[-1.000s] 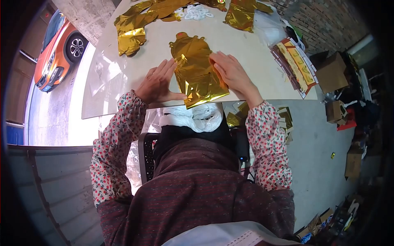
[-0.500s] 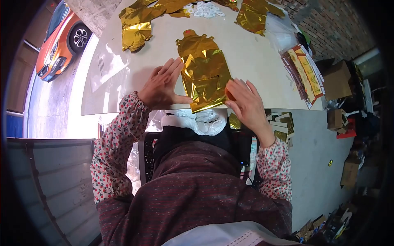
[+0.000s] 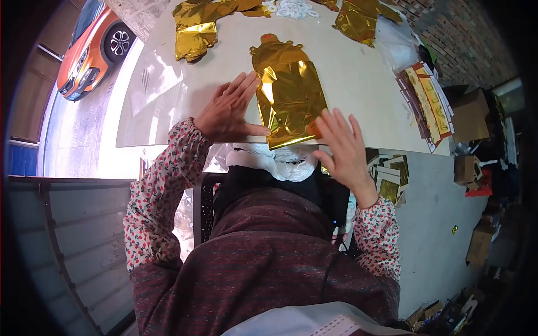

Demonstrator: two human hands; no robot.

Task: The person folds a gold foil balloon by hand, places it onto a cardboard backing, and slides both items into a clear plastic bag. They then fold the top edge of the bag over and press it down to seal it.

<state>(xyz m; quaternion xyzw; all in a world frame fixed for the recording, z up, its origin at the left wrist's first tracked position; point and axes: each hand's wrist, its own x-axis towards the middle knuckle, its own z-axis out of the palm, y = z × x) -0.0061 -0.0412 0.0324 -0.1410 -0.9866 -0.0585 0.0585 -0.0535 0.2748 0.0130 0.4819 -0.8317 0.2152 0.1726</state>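
— How many of each?
— Two bare hands: one left hand [image 3: 228, 112], one right hand [image 3: 347, 154]. One gold foil [image 3: 294, 92] on the tabletop [image 3: 238, 45]. Farther off, more gold: a left clump [image 3: 195, 38] and a right clump [image 3: 357, 25], overlapping pieces, impossible to count. Between those, one heap of white rings [image 3: 294, 8], too small and crowded to number. Also one printed card [image 3: 427, 106] at right, one white bundle [image 3: 291, 167] below the near edge, one orange car [image 3: 89, 64] at far left.

— And the foil, compared with the hands?
— Between both, close to the near edge. Left fingertips and thumb at its left side, palm low, fingers outstretched, released. Right fingers spread beside the lower right side, likewise released; contact there hard to tell.

— And its look?
— Shiny, flat, lightly creased. Bottle-like in outline: narrow top with a red mark, small rounded tabs at the shoulders, broad body, slanted bottom edge. Bright glints along the left.
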